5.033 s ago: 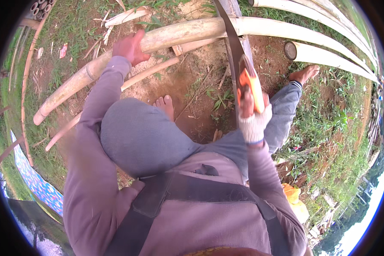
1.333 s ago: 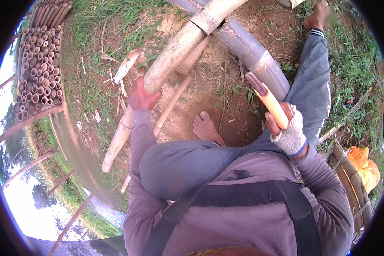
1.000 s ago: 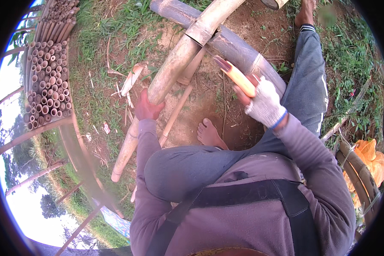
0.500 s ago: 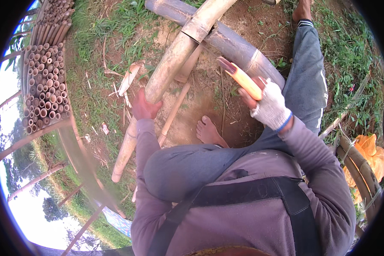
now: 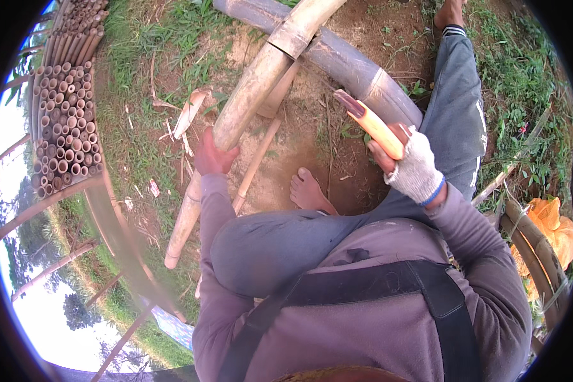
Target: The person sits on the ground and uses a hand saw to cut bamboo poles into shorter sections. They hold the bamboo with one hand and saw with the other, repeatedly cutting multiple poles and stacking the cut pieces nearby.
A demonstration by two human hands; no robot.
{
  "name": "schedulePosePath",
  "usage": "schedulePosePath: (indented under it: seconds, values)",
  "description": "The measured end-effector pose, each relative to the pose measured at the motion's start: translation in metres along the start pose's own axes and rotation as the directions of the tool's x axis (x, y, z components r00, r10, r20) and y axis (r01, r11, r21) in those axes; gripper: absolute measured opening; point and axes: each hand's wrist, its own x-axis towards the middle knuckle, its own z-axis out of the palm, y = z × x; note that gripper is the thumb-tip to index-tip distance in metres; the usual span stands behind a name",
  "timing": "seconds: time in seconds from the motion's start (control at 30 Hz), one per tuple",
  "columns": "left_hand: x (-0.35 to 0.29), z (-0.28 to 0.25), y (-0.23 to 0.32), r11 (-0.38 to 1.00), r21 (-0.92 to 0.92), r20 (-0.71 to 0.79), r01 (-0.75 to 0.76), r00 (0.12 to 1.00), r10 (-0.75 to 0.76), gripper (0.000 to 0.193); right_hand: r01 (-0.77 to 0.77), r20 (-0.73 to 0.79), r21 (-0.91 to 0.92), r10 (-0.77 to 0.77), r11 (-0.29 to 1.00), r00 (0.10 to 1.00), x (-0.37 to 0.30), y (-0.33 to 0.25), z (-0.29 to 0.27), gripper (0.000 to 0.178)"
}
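A thick, pale bamboo pole point(image 5: 251, 92) slants across the scene, resting on a thicker grey bamboo log point(image 5: 350, 60). A narrow dark cut crosses the pole near the log. My bare left hand point(image 5: 214, 153) is closed around the pole's lower part, below the cut. Away from the pole, over my right thigh, my right hand point(image 5: 417, 162) wears a white knitted glove with a blue cuff. It grips an orange-handled tool point(image 5: 379, 130) with a dark blade-like end pointing up and left. The tool touches neither bamboo piece.
A thin bamboo stick point(image 5: 258, 165) lies beside the pole, and a pale split husk point(image 5: 190, 114) on the grass. My bare foot point(image 5: 309, 191) rests on the soil. Stacked cut bamboo tubes point(image 5: 63, 127) stand far left. An orange mesh sack point(image 5: 547, 232) sits at right behind bamboo rails.
My right hand has shifted a little right and down with the orange-handled tool. The left hand keeps its grip on the pole. The whole view has drifted slightly.
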Motion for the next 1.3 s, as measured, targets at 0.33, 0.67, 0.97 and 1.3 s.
schedulePosePath:
  seconds: [0.33, 0.67, 0.97, 1.3]
  values:
    - [0.023, -0.002, 0.013, 1.000, 0.020, 0.006, -0.017, 1.000, 0.017, 0.086, -0.068, -0.064, -0.071, 0.064, 0.995, 0.996, 0.115, 0.014, 0.078, 0.049]
    - [-0.003, 0.018, -0.031, 1.000, 0.011, -0.014, -0.023, 1.000, 0.023, 0.090, -0.066, 0.027, -0.111, 0.070, 0.992, 0.997, 0.001, 0.023, 0.026, 0.029]
    - [-0.077, 0.056, -0.015, 0.988, -0.074, 0.148, -0.137, 0.978, 0.147, 0.086, 0.283, 0.112, -0.077, -0.274, 0.956, 0.955, -0.003, 0.020, 0.020, 0.030]
    - [-0.079, 0.059, -0.008, 0.972, -0.030, 0.138, -0.232, 0.962, 0.234, 0.086, 0.232, 0.057, -0.166, -0.226, 0.958, 0.972, 0.002, 0.003, 0.010, 0.023]
